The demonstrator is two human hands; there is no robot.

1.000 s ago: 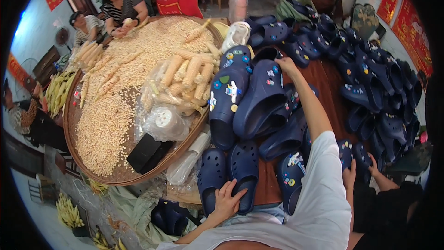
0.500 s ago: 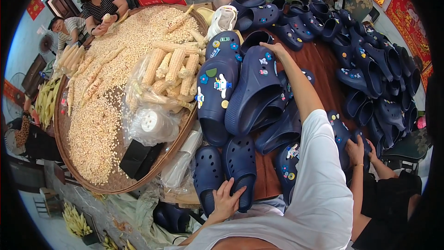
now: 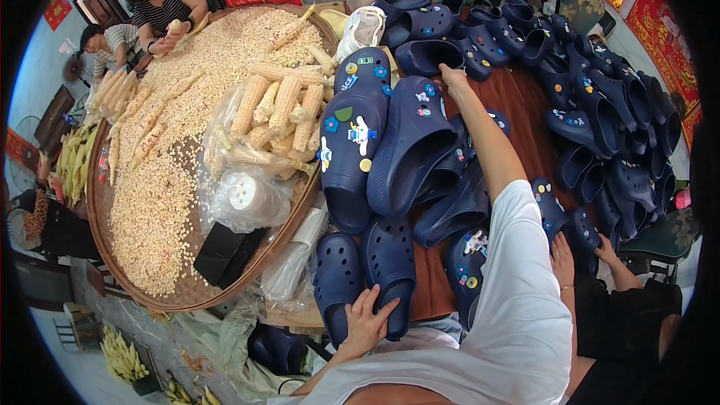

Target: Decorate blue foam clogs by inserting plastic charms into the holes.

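A pair of plain navy clogs, the left clog (image 3: pixel 337 270) and the right clog (image 3: pixel 390 255), lies at the near edge of the table. My left hand (image 3: pixel 366 324) rests across their open heel ends, its fingers spread. Farther off, my right hand (image 3: pixel 455 82) is closed on the near-right rim of another navy clog (image 3: pixel 429 57); its fingertips are partly hidden. Between my hands lie larger navy clogs with colourful charms: one wide clog (image 3: pixel 352 157) on the left and a tilted clog (image 3: pixel 412 139) beside it, overlapping others.
A round woven tray (image 3: pixel 296 229) of corn kernels and cobs stands on the left. Many charm-covered clogs (image 3: pixel 630 120) are heaped on the right. Beside my right arm, another person's hand (image 3: pixel 562 262) is near more clogs. Two people sit at the far left.
My right hand has shifted slightly right, and the far clog has turned and moved right with it. My left hand stays put. The neighbouring person's nearer hand has lowered and straightened.
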